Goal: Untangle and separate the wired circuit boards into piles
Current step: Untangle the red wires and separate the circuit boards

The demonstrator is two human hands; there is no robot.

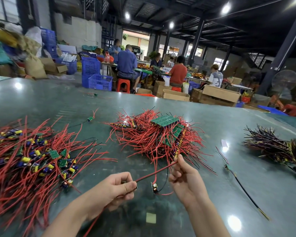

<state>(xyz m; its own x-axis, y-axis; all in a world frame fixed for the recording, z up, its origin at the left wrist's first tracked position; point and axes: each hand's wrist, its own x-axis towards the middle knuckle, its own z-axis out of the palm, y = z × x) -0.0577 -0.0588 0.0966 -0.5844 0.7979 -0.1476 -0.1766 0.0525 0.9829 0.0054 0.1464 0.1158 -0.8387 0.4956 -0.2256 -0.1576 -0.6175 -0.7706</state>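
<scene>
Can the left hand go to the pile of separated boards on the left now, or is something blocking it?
Probably not freely: the path to the pile is open table, but the left hand pinches a red wire that the right hand also holds.

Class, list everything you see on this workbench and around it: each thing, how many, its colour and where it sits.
Table: one, dark green, glossy, foreground.
Tangled heap: one, red wires, green boards, centre.
Separated pile: one, red wires, blue and yellow capacitors, left.
Dark bundle: one, black-purple wires, right.
Loose wired boards: three, one far, one left of centre, one right.
Held wire: one, red, stretched between both hands.
Dangling board: one, small, between the hands.
Workers: several, seated, background.
Crates: blue, background.
Left hand: pinches the wire's end.
Right hand: fingers pinch its other end.
</scene>
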